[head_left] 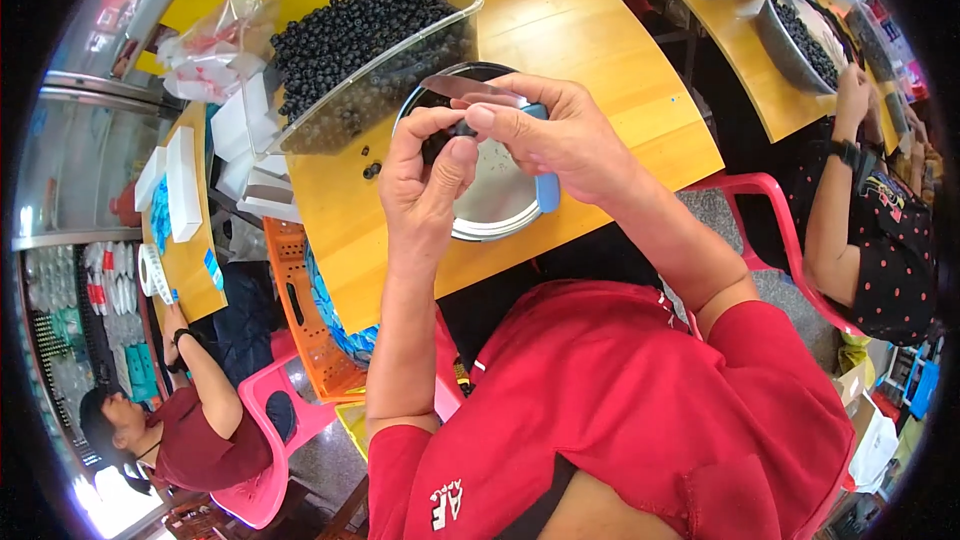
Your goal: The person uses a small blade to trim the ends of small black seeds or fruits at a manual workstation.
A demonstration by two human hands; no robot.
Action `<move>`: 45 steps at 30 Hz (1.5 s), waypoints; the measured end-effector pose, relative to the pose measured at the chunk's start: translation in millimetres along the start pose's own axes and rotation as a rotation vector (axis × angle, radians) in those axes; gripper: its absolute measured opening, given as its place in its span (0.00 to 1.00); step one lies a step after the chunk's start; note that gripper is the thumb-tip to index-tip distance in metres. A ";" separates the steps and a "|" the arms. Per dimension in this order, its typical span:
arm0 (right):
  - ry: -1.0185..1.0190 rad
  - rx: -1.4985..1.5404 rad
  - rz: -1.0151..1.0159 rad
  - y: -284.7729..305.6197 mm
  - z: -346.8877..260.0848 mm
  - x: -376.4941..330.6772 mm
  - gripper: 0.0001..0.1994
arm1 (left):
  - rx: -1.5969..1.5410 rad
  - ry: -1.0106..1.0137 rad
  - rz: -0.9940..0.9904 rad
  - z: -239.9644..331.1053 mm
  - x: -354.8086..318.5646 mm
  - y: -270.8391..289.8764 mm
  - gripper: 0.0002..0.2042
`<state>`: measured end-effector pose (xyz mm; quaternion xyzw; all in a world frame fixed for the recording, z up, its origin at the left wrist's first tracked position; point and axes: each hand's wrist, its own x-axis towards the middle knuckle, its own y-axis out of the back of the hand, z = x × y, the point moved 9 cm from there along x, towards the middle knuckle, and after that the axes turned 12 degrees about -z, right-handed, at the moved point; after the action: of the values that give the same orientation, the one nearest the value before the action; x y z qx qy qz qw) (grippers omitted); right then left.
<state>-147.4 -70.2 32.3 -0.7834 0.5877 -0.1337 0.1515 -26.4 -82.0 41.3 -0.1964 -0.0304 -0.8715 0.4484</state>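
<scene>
Both my hands meet over a round metal pan [500, 212] at the table's near edge. My left hand [425, 165] is closed, pinching a small dark round piece [436, 144], mostly hidden by fingers. My right hand [560, 135] is closed on a knife; its blade [470, 90] points left above the pinched piece, and my right thumb presses close to the left fingertips. A blue handle-like part [547, 192] shows beside my right hand; I cannot tell whether it belongs to the pan. Beyond my hands stands a clear plastic bin [390, 75] heaped with small black round pieces [350, 30].
Loose black pieces [372, 170] lie on the wooden table [560, 10] left of the pan. White boxes [265, 190] and an orange crate [300, 300] stand to the left. A person [200, 430] sits far left; another [850, 230] works at the right near a metal bowl [800, 40].
</scene>
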 end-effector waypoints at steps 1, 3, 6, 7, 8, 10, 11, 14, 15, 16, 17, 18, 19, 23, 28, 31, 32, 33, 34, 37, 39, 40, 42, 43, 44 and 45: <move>0.007 0.005 0.001 4.4 -0.2 0.4 0.12 | -0.092 0.065 -0.002 -7.9 -0.3 0.9 0.08; 0.010 0.016 0.009 16.7 -1.0 0.4 0.12 | -0.186 0.138 -0.004 -15.2 1.4 0.6 0.08; 0.088 0.082 0.040 41.5 -12.9 -2.9 0.12 | -0.511 0.385 0.147 -38.7 3.5 6.2 0.07; 0.085 0.086 0.044 46.5 -13.9 -3.6 0.12 | -0.512 0.392 0.147 -45.1 6.2 10.9 0.07; 0.105 0.077 0.049 51.1 -16.8 -4.8 0.12 | -0.437 0.468 0.135 -58.5 5.9 16.1 0.07; 0.137 0.076 0.055 55.9 -21.5 -5.9 0.13 | -0.286 0.645 0.008 -75.6 9.3 22.3 0.07; 0.137 0.081 0.058 56.7 -21.1 -6.4 0.13 | -0.285 0.650 0.007 -82.3 12.0 21.3 0.07; 0.129 0.113 0.036 60.9 -15.8 -7.3 0.13 | 0.818 0.597 -0.316 -78.0 30.7 7.5 0.09; 0.131 0.116 0.040 61.5 -16.8 -8.7 0.13 | 0.820 0.598 -0.322 -81.4 30.7 3.6 0.09; 0.117 0.112 0.041 60.3 -17.4 -10.1 0.13 | 1.031 0.523 -0.382 -80.7 32.9 -4.2 0.08; 0.102 0.108 0.040 59.2 -17.3 -11.6 0.13 | 1.240 0.440 -0.440 -79.0 35.0 -13.6 0.08; 0.106 0.111 0.039 59.1 -17.1 -12.5 0.13 | 1.250 0.535 -0.490 -85.6 35.9 -15.9 0.07; 0.103 0.106 0.033 58.4 -16.0 -13.1 0.13 | 1.254 0.535 -0.489 -88.2 35.4 -13.8 0.07; 0.085 0.069 0.041 57.2 -15.4 -14.8 0.14 | 0.969 0.377 -0.423 -74.1 37.2 -14.8 0.09; 0.066 0.013 0.072 57.0 -9.0 -13.6 0.14 | -0.119 0.428 -0.148 -48.1 25.6 -18.4 0.10; 0.035 -0.054 0.085 46.6 -6.2 -11.2 0.14 | -0.299 0.323 -0.071 -35.2 20.6 -19.2 0.12; 0.051 -0.067 0.085 42.2 -7.5 -10.4 0.14 | -0.306 0.310 -0.051 -34.3 18.8 -17.7 0.14; 0.066 -0.079 0.083 38.0 -9.1 -9.8 0.14 | -0.306 0.304 -0.048 -33.2 16.9 -17.3 0.14; 0.067 -0.083 0.079 34.6 -9.0 -9.2 0.14 | -0.349 0.276 -0.042 -31.3 15.8 -17.0 0.14; 0.109 -0.075 0.045 24.8 -11.4 -6.7 0.14 | -0.412 0.229 -0.023 -27.5 13.8 -15.8 0.15; 0.181 -0.087 0.070 23.5 -16.7 -6.5 0.14 | -0.435 0.227 -0.007 -26.8 12.4 -15.2 0.15; 0.180 -0.090 0.068 23.1 -15.8 -6.0 0.14 | -0.437 0.224 -0.005 -26.0 11.9 -15.7 0.15; 0.152 -0.146 0.083 24.8 -13.5 -6.1 0.14 | -0.374 0.218 -0.001 -23.5 11.2 -14.9 0.14; 0.151 -0.149 0.081 24.0 -13.6 -5.5 0.14 | -0.376 0.216 0.000 -23.8 10.3 -13.2 0.14; 0.154 -0.152 0.081 23.0 -14.2 -5.2 0.14 | -0.344 0.218 0.001 -24.3 9.2 -10.5 0.14; 0.157 -0.155 0.082 22.7 -14.6 -5.0 0.14 | -0.314 0.220 0.001 -25.1 8.6 -8.8 0.13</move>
<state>-174.5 -72.5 36.7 -0.7552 0.6379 -0.1423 0.0493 -45.7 -89.2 22.4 -0.1673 0.1552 -0.8815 0.4133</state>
